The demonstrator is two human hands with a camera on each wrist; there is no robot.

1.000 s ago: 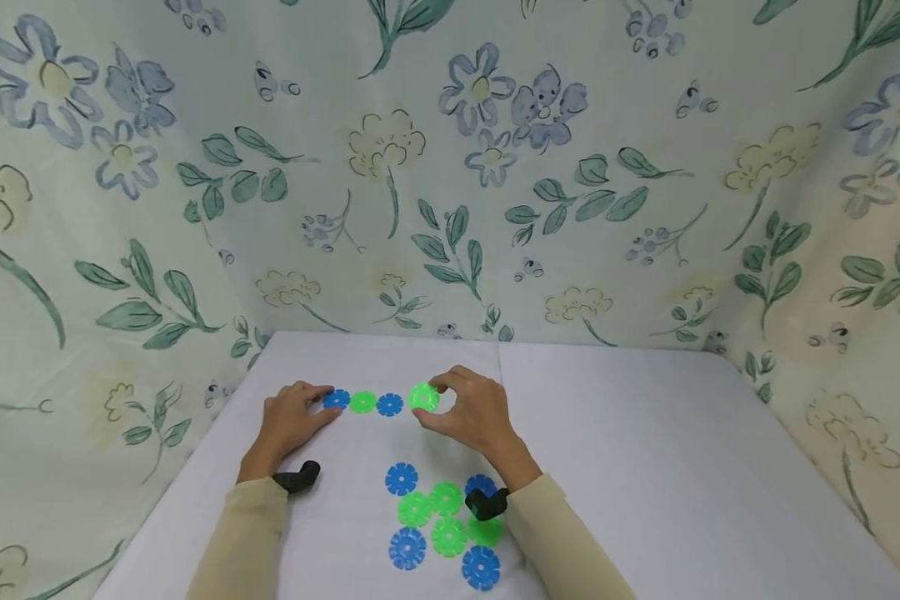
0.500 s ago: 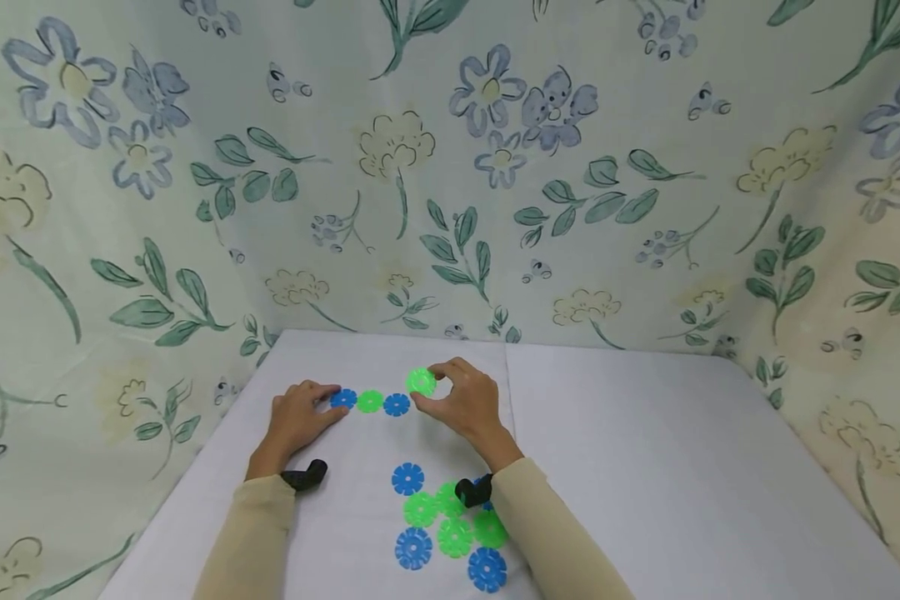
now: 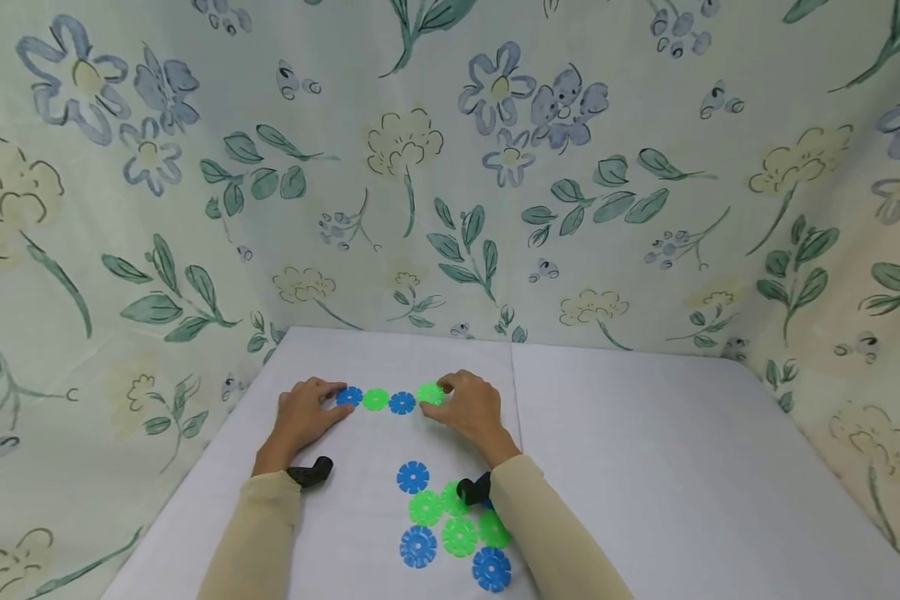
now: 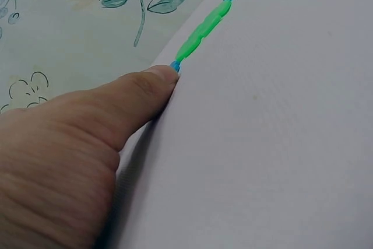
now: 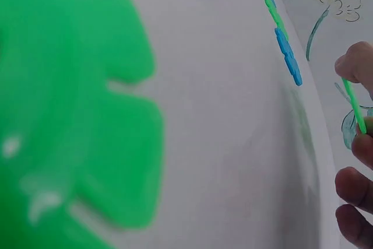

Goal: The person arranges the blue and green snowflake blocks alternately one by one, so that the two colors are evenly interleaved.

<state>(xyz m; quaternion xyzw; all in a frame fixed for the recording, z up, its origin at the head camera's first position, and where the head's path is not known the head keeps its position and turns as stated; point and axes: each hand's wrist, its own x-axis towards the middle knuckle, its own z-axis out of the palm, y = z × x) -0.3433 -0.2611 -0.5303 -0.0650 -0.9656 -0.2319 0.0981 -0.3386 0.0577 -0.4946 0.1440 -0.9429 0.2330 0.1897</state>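
We hold both arms (image 3: 251, 533) forward and apart, left hand (image 3: 303, 417) and right hand (image 3: 472, 408) each curved in a pinch.

Illumination is diffuse. In the right wrist view, the foreground green notched disc (image 5: 119, 138) is defocused and shows glare spots.

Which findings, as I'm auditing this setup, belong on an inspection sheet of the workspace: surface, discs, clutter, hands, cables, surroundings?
Surface: white tabletop, with a line running front to back.
Discs: row of blue, green and blue discs; nearer the person, a group of blue and green discs, some partly hidden by the black device on the right wrist.
Clutter: nothing seen.
Left hand: thumb and finger hold the end blue disc.
Right hand: pinches a green disc, apart from the row in the right wrist view.
Cables: nothing seen.
Surroundings: floral fabric behind and at both sides.
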